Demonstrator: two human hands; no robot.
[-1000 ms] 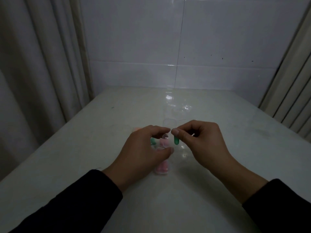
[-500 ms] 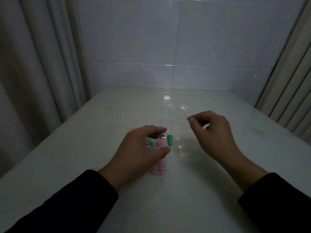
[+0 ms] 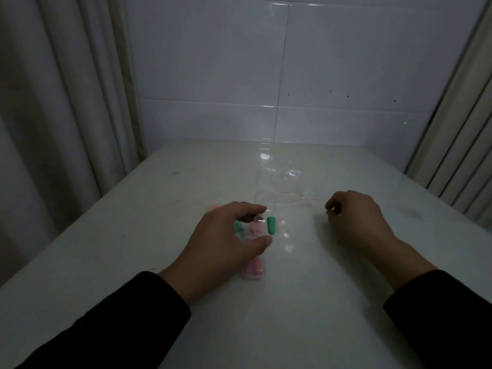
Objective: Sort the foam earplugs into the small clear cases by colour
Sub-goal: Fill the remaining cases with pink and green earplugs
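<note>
My left hand [image 3: 226, 243] grips a small clear case [image 3: 265, 206] between thumb and forefinger on the white table [image 3: 292, 302]. One green earplug [image 3: 271, 225] lies inside that case. A second green earplug [image 3: 237, 226] and a pale pink earplug [image 3: 255, 228] show partly under my left fingers. A clear case of pink earplugs [image 3: 254, 270] lies just below my left thumb. My right hand [image 3: 358, 222] rests further right on the table, its fingertips pinched on a small green earplug [image 3: 328, 213] that barely shows.
An orange earplug [image 3: 214, 207] peeks out beyond my left knuckles. Clear plastic pieces [image 3: 288, 179] lie on the table behind the case. A tiled wall closes the far side, with curtains at left and right.
My right hand let the green earplug go into the case, then moved right and closed its fingertips on another green earplug. My left hand stayed on the case.
</note>
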